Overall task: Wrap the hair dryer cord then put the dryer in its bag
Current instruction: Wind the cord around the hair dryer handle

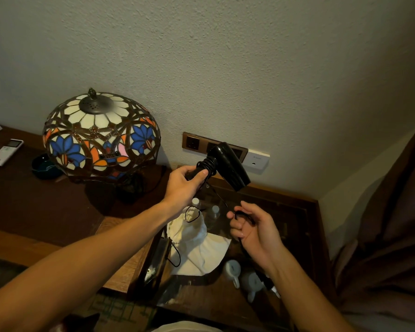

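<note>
Head view: the left hand (186, 182) is wrapped around the handle of the black hair dryer (228, 164), thumb pressed across the lower coils, holding it up in the air just in front of the wall sockets (213, 146), nozzle pointing toward 4 o'clock. Several turns of cord (207, 164) already sit tight on the handle. From there a thin strand drops toward 5 o'clock into the right hand (252, 230), whose fingers curl loosely around a slack loop, thumb and forefinger pinching it.

At 6 o'clock from the dryer the white cloth bag (196, 243) lies crumpled on the dark wooden table (45, 207), its black drawstring trailing out. At 9 o'clock stands a stained-glass lamp (101, 133).

The dryer looks light, rigid and glossy — probably a little slippery, so the handle below the coils is the sound place to hold it. The cord is thin and springy; it will likely uncoil unless a thumb keeps pinning it. The bag is soft and limp and will need its mouth held open.

Hard to read: the plug end runs off under the right wrist and I cannot make it out — the bag's opening is also unclear, and the pale objects at the lower right are too dim to name
</note>
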